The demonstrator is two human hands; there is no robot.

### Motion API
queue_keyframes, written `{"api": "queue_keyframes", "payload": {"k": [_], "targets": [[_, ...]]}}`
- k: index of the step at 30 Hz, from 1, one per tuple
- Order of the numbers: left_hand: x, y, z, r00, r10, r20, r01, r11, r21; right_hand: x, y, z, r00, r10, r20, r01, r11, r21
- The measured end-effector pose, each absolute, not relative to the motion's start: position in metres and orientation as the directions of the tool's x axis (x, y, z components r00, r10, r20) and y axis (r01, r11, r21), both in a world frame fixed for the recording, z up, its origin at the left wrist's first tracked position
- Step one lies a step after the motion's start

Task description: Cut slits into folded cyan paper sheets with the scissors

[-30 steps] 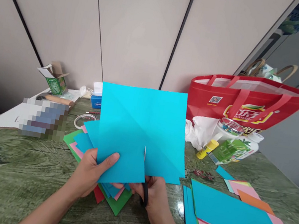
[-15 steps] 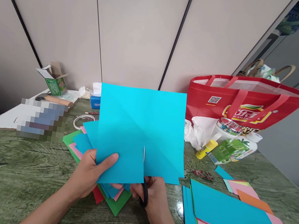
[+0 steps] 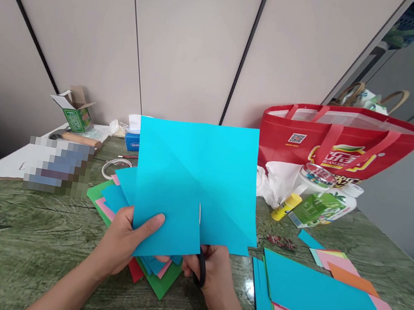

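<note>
A sheet of bright blue paper (image 3: 191,173) stands raised in front of me, creased diagonally, with a slit running up from its lower edge. My left hand (image 3: 128,237) grips its lower left part, thumb on the near face and fingers behind. Black-handled scissors (image 3: 201,270) are in my right hand (image 3: 212,273), below the slit. One slim blade tip shows on the near face at the slit's top; the rest of the blades is hidden by the paper. Behind and under the sheet lies a pile of coloured papers (image 3: 164,281), partly covered.
At right lies a stack of coloured paper (image 3: 326,299). Behind it are a yellow glue stick (image 3: 286,207), a green carton (image 3: 317,209) and a red shopping bag (image 3: 287,153). A tape roll (image 3: 116,167) and an open green box (image 3: 76,118) are at left.
Almost nothing differs. The blue paper and both hands have shifted by a tiny amount; the scissors stay in the slit at about the same height.
</note>
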State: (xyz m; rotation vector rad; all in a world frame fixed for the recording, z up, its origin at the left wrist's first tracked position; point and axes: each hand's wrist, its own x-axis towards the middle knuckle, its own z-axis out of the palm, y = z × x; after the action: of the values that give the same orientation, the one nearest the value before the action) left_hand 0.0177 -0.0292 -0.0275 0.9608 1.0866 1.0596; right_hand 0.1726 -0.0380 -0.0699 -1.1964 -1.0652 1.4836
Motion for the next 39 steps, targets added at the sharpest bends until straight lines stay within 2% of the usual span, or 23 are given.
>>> {"api": "queue_keyframes", "payload": {"k": [7, 12, 16, 20, 26, 33, 39], "targets": [[0.002, -0.025, -0.024, 0.117, 0.958, -0.263, -0.202, 0.282, 0.938, 0.174, -0.038, -0.074, -0.132, 0.979, -0.153, -0.083, -0.165, -0.983], [0.001, -0.021, -0.027, 0.107, 0.973, -0.203, -0.198, 0.221, 0.955, 0.175, -0.038, -0.078, -0.158, 0.978, -0.135, -0.052, -0.145, -0.988], [0.004, -0.020, -0.026, 0.076, 0.981, -0.177, -0.164, 0.187, 0.969, 0.175, -0.039, -0.075, -0.236, 0.964, -0.125, -0.115, -0.155, -0.981], [0.001, -0.018, -0.027, 0.023, 0.983, -0.179, -0.093, 0.181, 0.979, 0.178, -0.040, -0.075, -0.420, 0.897, -0.137, -0.224, -0.249, -0.942], [-0.013, -0.013, -0.026, -0.073, 0.988, -0.133, -0.023, 0.131, 0.991, 0.184, -0.039, -0.076, -0.572, 0.789, -0.225, -0.220, -0.411, -0.885], [-0.017, -0.015, -0.022, -0.006, 0.984, -0.177, -0.099, 0.175, 0.980, 0.186, -0.040, -0.071, -0.613, 0.765, -0.199, -0.221, -0.408, -0.886], [-0.026, -0.016, -0.015, -0.014, 0.991, -0.134, 0.012, 0.134, 0.991, 0.187, -0.038, -0.076, -0.731, 0.645, -0.224, -0.124, -0.448, -0.885]]}}
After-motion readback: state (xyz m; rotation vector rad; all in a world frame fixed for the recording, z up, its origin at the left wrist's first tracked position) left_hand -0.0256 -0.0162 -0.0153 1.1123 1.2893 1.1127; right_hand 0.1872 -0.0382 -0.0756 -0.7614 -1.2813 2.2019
